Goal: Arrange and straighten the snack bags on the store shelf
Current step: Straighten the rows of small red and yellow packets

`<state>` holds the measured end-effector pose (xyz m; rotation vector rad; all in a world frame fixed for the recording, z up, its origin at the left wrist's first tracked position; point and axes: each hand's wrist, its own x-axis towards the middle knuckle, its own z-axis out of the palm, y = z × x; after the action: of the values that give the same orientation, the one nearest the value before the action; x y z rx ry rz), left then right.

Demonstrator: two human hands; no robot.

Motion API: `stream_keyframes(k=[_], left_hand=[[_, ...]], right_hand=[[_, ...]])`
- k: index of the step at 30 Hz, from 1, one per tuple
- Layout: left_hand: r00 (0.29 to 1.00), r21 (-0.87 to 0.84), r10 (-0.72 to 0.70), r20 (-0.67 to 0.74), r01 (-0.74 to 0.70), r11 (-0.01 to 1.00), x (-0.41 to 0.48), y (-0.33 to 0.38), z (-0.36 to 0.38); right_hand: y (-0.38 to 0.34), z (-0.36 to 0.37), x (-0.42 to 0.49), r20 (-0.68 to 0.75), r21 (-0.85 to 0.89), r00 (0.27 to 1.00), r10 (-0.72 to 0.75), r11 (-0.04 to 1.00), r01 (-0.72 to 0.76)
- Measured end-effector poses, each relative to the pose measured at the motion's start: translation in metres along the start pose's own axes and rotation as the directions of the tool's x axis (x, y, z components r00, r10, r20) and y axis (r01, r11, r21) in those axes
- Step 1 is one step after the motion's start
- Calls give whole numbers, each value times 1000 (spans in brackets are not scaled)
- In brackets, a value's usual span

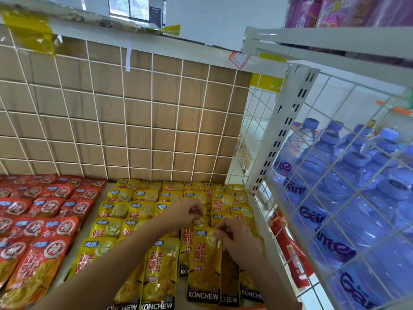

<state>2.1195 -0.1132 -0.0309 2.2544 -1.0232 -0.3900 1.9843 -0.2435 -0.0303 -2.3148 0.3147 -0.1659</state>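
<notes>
Yellow KONCHEW snack bags (pixel 138 211) lie in overlapping rows on the right half of the white shelf (pixel 89 215). Red snack bags (pixel 44 211) of the same brand fill the left half. My left hand (pixel 185 211) reaches over the middle yellow rows, its fingers curled and pinching the top edge of a yellow bag there. My right hand (pixel 237 238) pinches the top edge of the front yellow bag (pixel 204 271), which lies flat and upright in its row. Both forearms come in from the bottom of the view.
A white wire grid over brown board (pixel 134 113) backs the shelf. A wire side panel (pixel 335 175) on the right separates it from blue water bottles (pixel 357 186). A higher shelf (pixel 335 39) juts out at the upper right.
</notes>
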Motion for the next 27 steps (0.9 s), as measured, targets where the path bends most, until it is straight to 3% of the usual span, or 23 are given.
stream_keyframes(k=[7,12,15,27], left_hand=[[999,42,39,-26,-38,998,0,-3,-3],[986,49,12,-165,-4,999,-17,-14,-8],[980,137,16,-200,12,990,-34,-22,-9],[995,250,7,-95,17,968,-53,-26,-3]], right_hand=[[-14,17,6,-14,-166,996,-84,983,81],[-11,21,8,-22,-294,991,-129,949,117],[-9,24,7,-14,-338,990,-140,933,127],[-6,35,7,-73,-348,985,-156,930,121]])
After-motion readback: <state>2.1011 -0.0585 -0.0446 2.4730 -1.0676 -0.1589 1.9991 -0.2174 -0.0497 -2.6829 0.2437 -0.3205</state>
